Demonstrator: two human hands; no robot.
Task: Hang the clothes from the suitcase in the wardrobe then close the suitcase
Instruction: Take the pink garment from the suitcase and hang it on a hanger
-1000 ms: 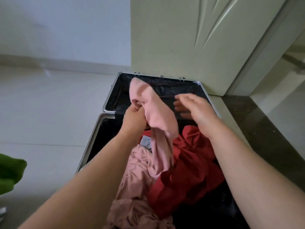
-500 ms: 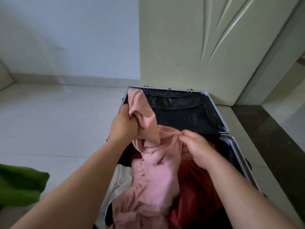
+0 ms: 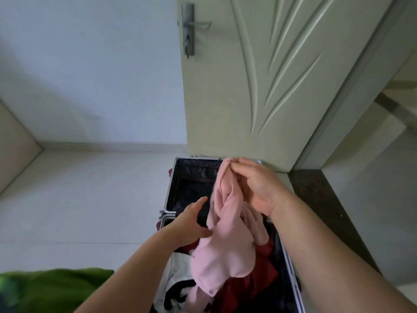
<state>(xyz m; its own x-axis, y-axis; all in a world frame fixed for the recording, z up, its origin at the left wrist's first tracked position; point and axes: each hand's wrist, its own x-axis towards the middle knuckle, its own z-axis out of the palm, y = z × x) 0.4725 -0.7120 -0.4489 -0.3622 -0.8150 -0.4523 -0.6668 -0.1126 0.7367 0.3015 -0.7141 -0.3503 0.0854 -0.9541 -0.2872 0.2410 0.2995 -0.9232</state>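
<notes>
Where floor (image 3: 90,199) meets door (image 3: 225,98), suitcase (image 3: 170,184) lies.

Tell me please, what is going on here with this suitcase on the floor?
A person is unpacking an open suitcase that lies on the floor in front of a door. The right hand pinches the top of a pink garment and holds it up over the suitcase. The left hand, fingers open, reaches to the garment's side lower down. A red garment and some white and black clothes lie inside the suitcase. No wardrobe shows in this view.
</notes>
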